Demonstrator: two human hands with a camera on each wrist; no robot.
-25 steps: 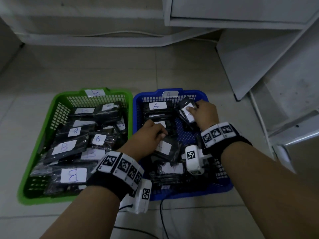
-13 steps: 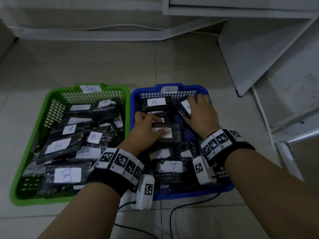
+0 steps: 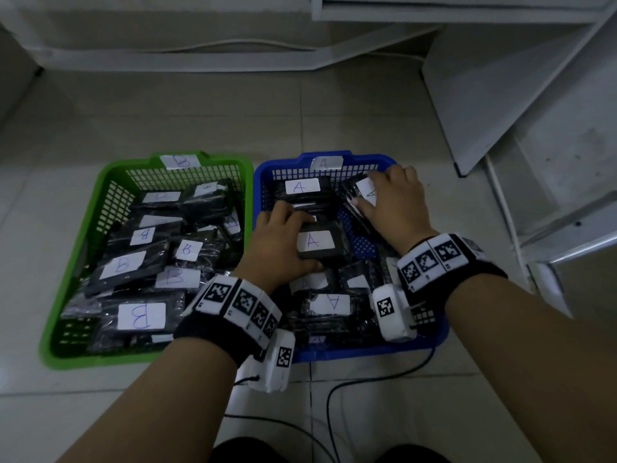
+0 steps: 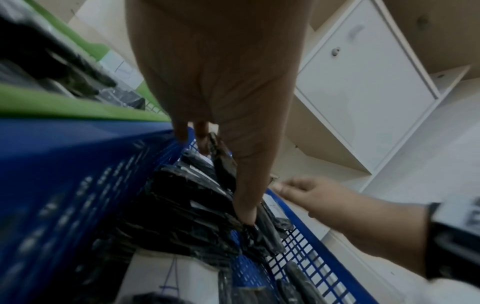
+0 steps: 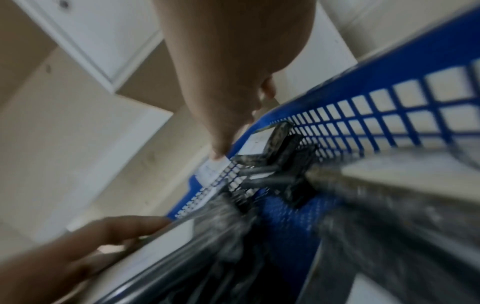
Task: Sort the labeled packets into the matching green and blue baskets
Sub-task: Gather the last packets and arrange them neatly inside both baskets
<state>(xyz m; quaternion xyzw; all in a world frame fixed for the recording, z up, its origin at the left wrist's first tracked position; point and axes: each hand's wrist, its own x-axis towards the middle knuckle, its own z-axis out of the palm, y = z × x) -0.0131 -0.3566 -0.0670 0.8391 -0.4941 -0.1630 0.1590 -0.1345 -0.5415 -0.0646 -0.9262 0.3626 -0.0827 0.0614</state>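
A black packet with a white "A" label (image 3: 317, 243) sits in the middle of the blue basket (image 3: 350, 352), lifted a little above the other A packets, and the left hand (image 3: 280, 248) grips it — thumb curled under its near edge, fingers wrapped over its far left edge. Just beyond it, toward the far right corner of the same basket, a second A-labelled packet (image 3: 362, 192) lies tilted against the mesh wall; the right hand (image 3: 395, 202) rests flat on it with fingers spread and fairly straight, pressing rather than pinching. The two hands are close together but not touching. More black packets marked A fill the rest of the blue basket, whose far rim carries a white tag marked A (image 3: 325, 163). Touching its left side stands the green basket (image 3: 100, 357), heaped with black packets labelled B, one large one (image 3: 142, 316) nearest the person, and tagged B (image 3: 180, 161) on its far rim. Both baskets sit on a pale tiled floor (image 3: 200, 111); dark cables (image 3: 384, 377) trail from the wrist cameras — white cabinetry (image 3: 500, 78) stands beyond.
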